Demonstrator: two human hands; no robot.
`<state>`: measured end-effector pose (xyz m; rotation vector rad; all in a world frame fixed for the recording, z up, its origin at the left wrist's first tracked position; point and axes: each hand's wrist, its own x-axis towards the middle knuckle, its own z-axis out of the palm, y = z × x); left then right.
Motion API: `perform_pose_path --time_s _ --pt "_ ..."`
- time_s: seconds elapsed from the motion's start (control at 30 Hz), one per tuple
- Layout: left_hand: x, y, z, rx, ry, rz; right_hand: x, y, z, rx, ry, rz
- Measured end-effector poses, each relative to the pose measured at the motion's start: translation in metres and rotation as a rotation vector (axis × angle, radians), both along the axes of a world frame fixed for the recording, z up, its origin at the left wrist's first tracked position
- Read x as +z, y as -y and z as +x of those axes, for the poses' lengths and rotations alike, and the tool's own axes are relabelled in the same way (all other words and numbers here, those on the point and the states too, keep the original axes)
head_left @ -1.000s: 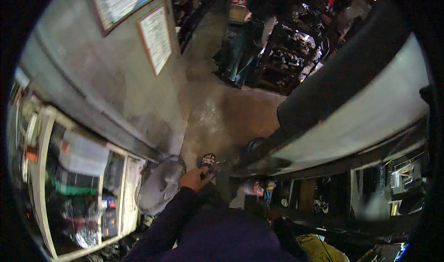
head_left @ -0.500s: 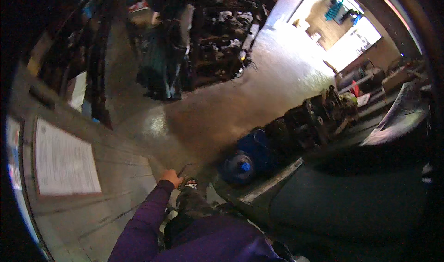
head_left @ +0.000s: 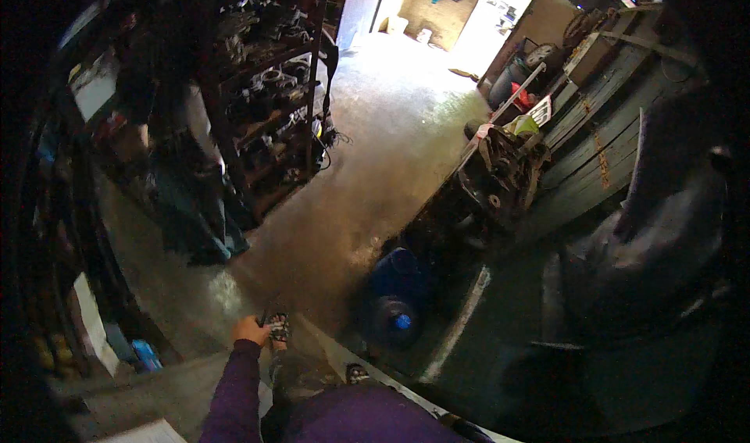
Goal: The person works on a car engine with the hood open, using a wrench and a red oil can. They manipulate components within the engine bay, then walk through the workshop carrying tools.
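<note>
The concrete floor (head_left: 367,162) fills most of the view, running up to a bright doorway at the far edge; along its left edge stands a dark metal shelving rack (head_left: 266,99) crowded with machine parts, and another person (head_left: 187,169) stands before it; along the right edge lie greasy engine parts (head_left: 500,177) and, nearer, a blue water jug (head_left: 394,302) on its side; at the floor's near edge the left hand (head_left: 251,330), purple sleeve behind it, hangs low with its grip pressed together around a thin dark tool (head_left: 264,316), too small to name; the right hand is out of view; by my judgement this is a carrying step, and the next move calls for a clear path across the floor.
</note>
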<state>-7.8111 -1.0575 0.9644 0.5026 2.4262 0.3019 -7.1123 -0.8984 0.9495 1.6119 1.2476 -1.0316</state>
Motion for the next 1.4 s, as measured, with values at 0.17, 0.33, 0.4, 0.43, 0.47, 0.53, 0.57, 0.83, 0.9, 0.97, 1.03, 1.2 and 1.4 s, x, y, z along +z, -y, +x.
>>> perform_pose_path --time_s 0.17,0.33,0.4,0.43,0.47,0.53,0.57,0.83,0.9,0.97,1.03,1.2,1.4 --pt "-0.012 -0.023 -0.103 -0.117 -0.071 0.091 -0.037 0.029 -0.160 0.027 -0.065 -0.048" --pt "-0.002 -0.042 -0.176 -0.191 0.136 0.099 -0.034 0.015 -0.292 0.043 -0.110 -0.004" --pt "-0.003 -0.056 -0.200 -0.237 0.150 0.089 -0.024 0.002 -0.332 -0.164 -0.179 0.067" --pt "-0.005 -0.064 -0.210 -0.238 0.179 0.087 -0.019 -0.007 -0.348 -0.207 -0.160 0.052" --pt "-0.007 -0.072 -0.219 -0.239 0.217 0.069 -0.015 -0.013 -0.362 -0.227 -0.156 0.070" --pt "-0.011 -0.092 -0.236 -0.231 0.224 0.116 -0.011 -0.026 -0.383 -0.274 -0.153 0.105" --pt "-0.011 -0.104 -0.244 -0.224 0.236 0.105 -0.012 -0.032 -0.390 -0.275 -0.127 0.100" --pt "0.040 -0.229 -0.287 -0.361 0.268 0.307 -0.111 -0.128 -0.425 -0.146 -0.059 0.176" --pt "0.060 -0.258 -0.299 -0.399 0.258 0.308 -0.119 -0.165 -0.454 -0.144 -0.142 0.056" --pt "0.073 -0.291 -0.308 -0.441 0.265 0.296 -0.108 -0.207 -0.497 -0.058 -0.212 0.187" --pt "0.081 -0.320 -0.316 -0.464 0.248 0.311 -0.078 -0.253 -0.540 -0.087 -0.287 0.249" --pt "0.074 -0.366 -0.326 -0.506 0.255 0.363 -0.012 -0.316 -0.603 -0.249 -0.560 0.528" --pt "0.067 -0.392 -0.310 -0.776 0.287 0.423 -0.084 -0.256 -0.562 -0.203 -0.371 0.652"
